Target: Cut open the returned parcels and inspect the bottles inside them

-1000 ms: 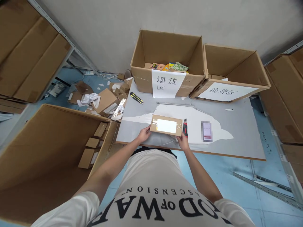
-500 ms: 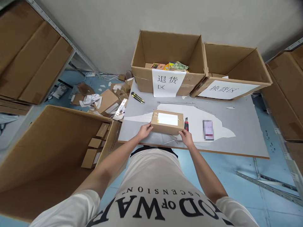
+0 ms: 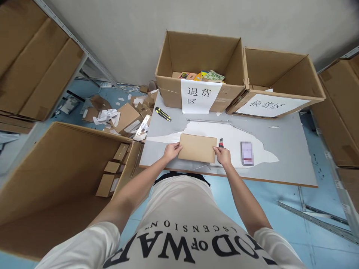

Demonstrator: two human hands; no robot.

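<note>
- Large open carton (image 3: 56, 175) on floor at far left, small flat boxes (image 3: 112, 168) inside.
- Left hand (image 3: 172, 151) grips left end of small cardboard parcel (image 3: 198, 148), fingers curled over its edge.
- Parcel lies flat at near edge of grey surface (image 3: 286, 149), plain brown face up.
- Right hand (image 3: 223, 155) holds parcel's right end.
- Red utility knife (image 3: 221, 142) just beyond right hand; yellow utility knife (image 3: 163, 114) farther back left.
</note>
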